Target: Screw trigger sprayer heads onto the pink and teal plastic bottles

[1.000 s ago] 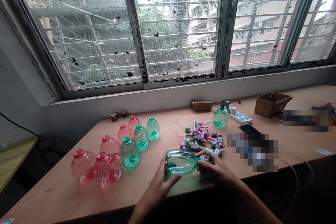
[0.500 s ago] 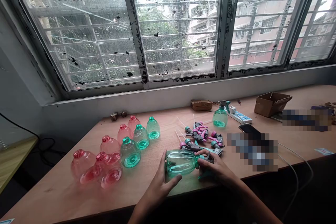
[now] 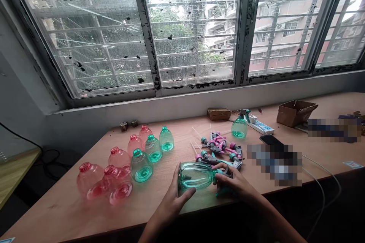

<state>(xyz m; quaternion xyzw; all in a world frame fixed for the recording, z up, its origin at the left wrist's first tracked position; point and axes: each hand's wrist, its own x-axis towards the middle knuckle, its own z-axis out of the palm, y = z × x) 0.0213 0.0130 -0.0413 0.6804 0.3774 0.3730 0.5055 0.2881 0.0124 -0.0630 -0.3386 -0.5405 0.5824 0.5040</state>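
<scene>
A green see-through bottle [image 3: 196, 175] lies on its side near the front edge of the wooden table [image 3: 71, 212]. My left hand [image 3: 173, 197] cups the bottle's base, thumb and fingers wrapped round it. My right hand [image 3: 232, 186] is closed round a grey-and-teal spray head [image 3: 226, 172] at the bottle's neck. Just behind lies a pile of pink and teal spray heads [image 3: 219, 148] with thin tubes.
Several empty pink bottles [image 3: 114, 178] and green bottles [image 3: 151, 150] stand at the left. A finished green spray bottle [image 3: 239, 126] stands at the back by a power strip [image 3: 259, 126]. A cardboard box [image 3: 295, 112] sits at the right; cables [image 3: 322, 182] hang over the front edge.
The bottle has turned slightly in my hands and my fingers have shifted a little on it. Nothing else moved.
</scene>
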